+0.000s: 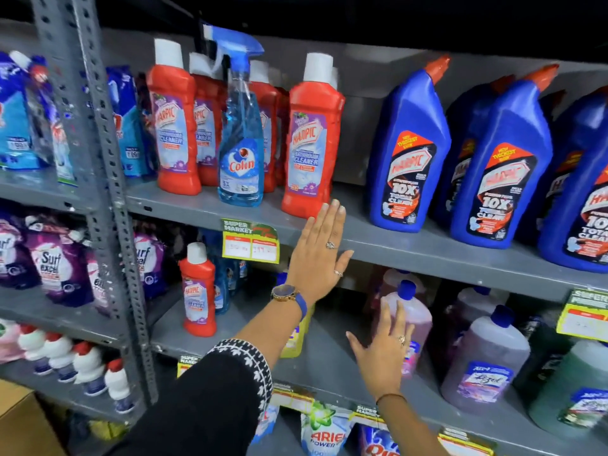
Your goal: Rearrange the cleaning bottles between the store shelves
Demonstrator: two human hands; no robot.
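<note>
Head view: a person faces grey store shelves with both hands raised and empty.
Left hand (pixel 317 255): flat over the upper shelf (pixel 411 248) edge, fingers (pixel 330 213) spread apart and holding nothing, their tips just beside the base of the nearest red Harpic bottle (pixel 311 139); it looks poised to take or nudge that bottle.
Right hand (pixel 383 352): open, fingers apart, gripping nothing, in front of a pink bottle (pixel 413 314) on the lower shelf (pixel 329 366).
Upper shelf count: at least four red bottles, others hidden behind; one blue Colin sprayer (pixel 241 139) standing among them, likely misplaced; three blue Harpic bottles (pixel 409 153) in the front row at right, more behind.
Lower shelf count: one lone red bottle (pixel 198 291), apart from its fellows above, plausibly due to join them.
</note>
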